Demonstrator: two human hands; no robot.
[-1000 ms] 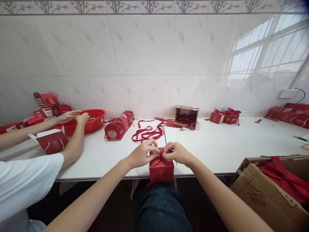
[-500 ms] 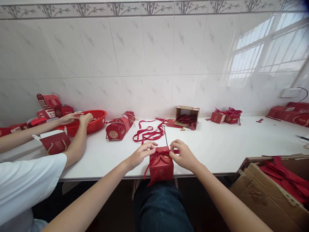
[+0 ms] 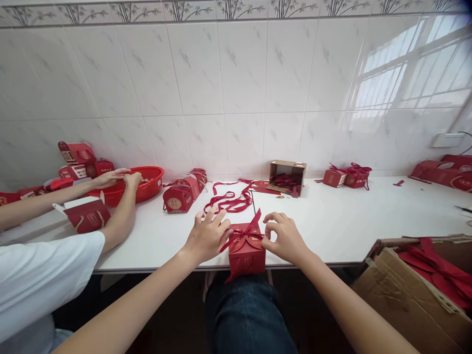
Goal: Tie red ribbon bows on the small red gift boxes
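A red gift box with scalloped top flaps stands at the table's front edge, right before me. Red ribbon is knotted across its top, one end sticking up toward the back. On the left of the box, my left hand pinches a ribbon piece between thumb and fingers. My right hand is at the box's right side, thumb and forefinger closed on the other side of the ribbon. The fingertips partly hide the ribbon where they grip.
Loose red ribbon lies behind the box. A small carton of red pieces and several finished red boxes stand along the wall. At left, a co-worker's hands are over a red basin. An open cardboard box sits at right.
My left hand has shifted left and lower, its fingers now more raised. One ribbon end now points up at the back. My right hand stays by the box's right side.
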